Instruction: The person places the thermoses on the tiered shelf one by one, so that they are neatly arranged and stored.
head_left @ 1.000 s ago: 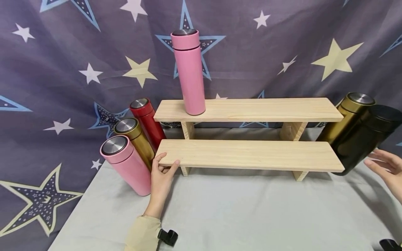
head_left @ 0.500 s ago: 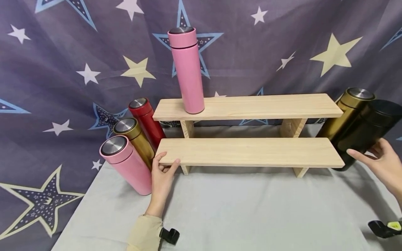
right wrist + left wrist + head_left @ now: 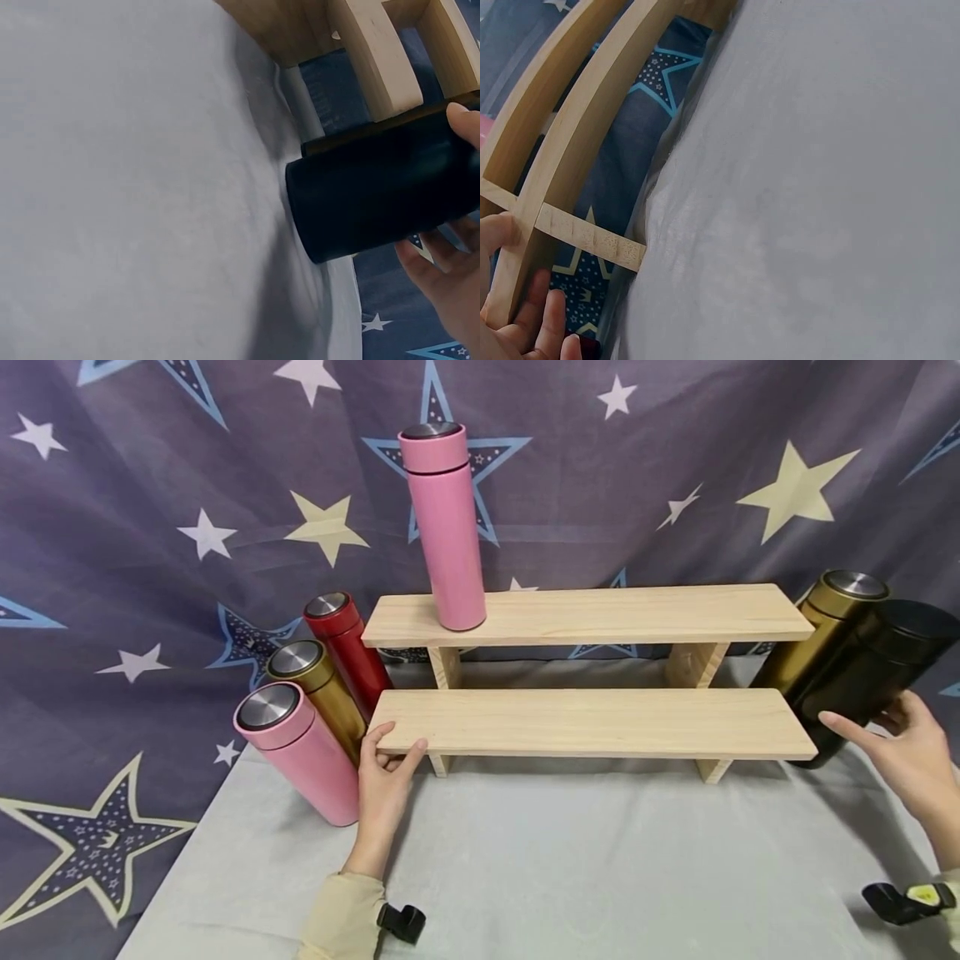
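My left hand (image 3: 384, 793) grips the left end of the lower board of a two-tier wooden shelf (image 3: 592, 720); in the left wrist view the thumb is on one face and the fingers (image 3: 551, 322) are under the other. At the far right, my right hand (image 3: 911, 756) holds a black thermos bottle (image 3: 870, 664), which stands beside the shelf. The right wrist view shows the thumb (image 3: 466, 124) on one side of the black thermos and the fingers on the other. A pink thermos (image 3: 448, 531) stands on the upper board.
Left of the shelf stand a red thermos (image 3: 352, 647), a gold thermos (image 3: 322, 693) and another pink thermos (image 3: 303, 756). A second gold thermos (image 3: 825, 618) is behind the black one. A star-patterned curtain (image 3: 570, 485) hangs behind the cloth-covered table (image 3: 570, 852).
My right hand has moved left and in to the black thermos and taken hold of it. My left hand stays on the shelf's lower board. The view has shifted slightly.
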The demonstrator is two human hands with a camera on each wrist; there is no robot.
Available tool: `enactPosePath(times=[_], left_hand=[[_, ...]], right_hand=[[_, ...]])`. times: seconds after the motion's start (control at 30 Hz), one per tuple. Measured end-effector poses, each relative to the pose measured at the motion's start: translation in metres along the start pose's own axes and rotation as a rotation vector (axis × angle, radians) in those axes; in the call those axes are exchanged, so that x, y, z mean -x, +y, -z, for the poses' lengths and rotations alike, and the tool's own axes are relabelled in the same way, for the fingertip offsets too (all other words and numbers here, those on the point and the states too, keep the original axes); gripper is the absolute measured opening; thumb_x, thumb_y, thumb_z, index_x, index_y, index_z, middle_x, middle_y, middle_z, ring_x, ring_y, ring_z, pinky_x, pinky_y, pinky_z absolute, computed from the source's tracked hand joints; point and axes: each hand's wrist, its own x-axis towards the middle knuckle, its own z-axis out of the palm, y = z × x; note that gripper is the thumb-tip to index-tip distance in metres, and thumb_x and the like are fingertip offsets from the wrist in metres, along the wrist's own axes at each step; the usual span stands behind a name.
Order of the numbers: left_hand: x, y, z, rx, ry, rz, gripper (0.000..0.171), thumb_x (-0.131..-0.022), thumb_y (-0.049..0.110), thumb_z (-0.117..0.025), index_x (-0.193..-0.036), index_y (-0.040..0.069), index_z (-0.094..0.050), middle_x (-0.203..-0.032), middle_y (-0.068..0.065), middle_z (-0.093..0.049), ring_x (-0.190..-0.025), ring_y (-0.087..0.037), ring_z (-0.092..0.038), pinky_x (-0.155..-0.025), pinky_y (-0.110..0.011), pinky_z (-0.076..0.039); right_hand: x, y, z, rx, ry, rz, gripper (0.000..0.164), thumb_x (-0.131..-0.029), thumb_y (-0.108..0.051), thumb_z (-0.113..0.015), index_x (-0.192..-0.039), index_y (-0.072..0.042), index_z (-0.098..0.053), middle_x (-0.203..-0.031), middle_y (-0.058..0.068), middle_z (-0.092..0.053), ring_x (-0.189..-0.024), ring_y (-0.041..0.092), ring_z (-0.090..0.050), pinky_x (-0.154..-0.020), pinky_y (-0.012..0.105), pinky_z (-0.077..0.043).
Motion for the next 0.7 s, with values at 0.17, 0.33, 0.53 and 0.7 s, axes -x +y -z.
enactPosePath(times=[0.17, 0.33, 0.53, 0.7], left_hand=[[0.0, 0.002, 0.0, -0.004, -0.003, 0.002, 0.06, -0.092, 0.02, -0.074, -0.141, 0.01, -0.042, -0.111, -0.022, -0.062, -0.078, -0.01, -0.059, -0.066, -0.018, -0.047], [0.001, 0.001, 0.0, 0.0, -0.008, 0.007, 0.06, -0.092, 0.02, -0.074, -0.142, 0.01, -0.042, -0.112, -0.023, -0.062, -0.081, -0.015, -0.06, -0.066, -0.019, -0.047], [0.0, 0.0, 0.0, -0.003, -0.012, 0.003, 0.06, -0.092, 0.02, -0.073, -0.142, 0.01, -0.042, -0.113, -0.023, -0.062, -0.078, -0.009, -0.059, -0.067, -0.019, -0.047], [0.0, 0.001, 0.0, -0.005, -0.01, 0.001, 0.06, -0.092, 0.02, -0.073, -0.142, 0.01, -0.041, -0.112, -0.023, -0.062, -0.078, -0.007, -0.059, -0.067, -0.018, -0.047]], right_hand=[[0.004, -0.001, -0.001, -0.017, 0.039, -0.011, 0.083, -0.093, -0.034, -0.068, -0.155, -0.001, -0.023, -0.146, 0.031, -0.032, -0.137, 0.045, -0.029, -0.112, 0.043, -0.031], [0.01, -0.001, -0.001, -0.027, 0.091, -0.047, 0.079, -0.092, -0.034, -0.07, -0.154, -0.007, -0.029, -0.142, 0.018, -0.041, -0.137, 0.035, -0.035, -0.109, 0.034, -0.034], [0.013, 0.006, 0.006, -0.145, 0.206, -0.017, 0.056, -0.089, -0.025, -0.074, -0.136, -0.031, -0.043, -0.106, -0.026, -0.04, -0.104, -0.009, -0.04, -0.096, 0.013, -0.033], [0.015, 0.005, 0.013, -0.246, 0.311, 0.082, 0.039, -0.086, -0.009, -0.074, -0.114, -0.029, -0.055, -0.094, -0.019, -0.047, -0.085, -0.006, -0.044, -0.079, 0.007, -0.036]])
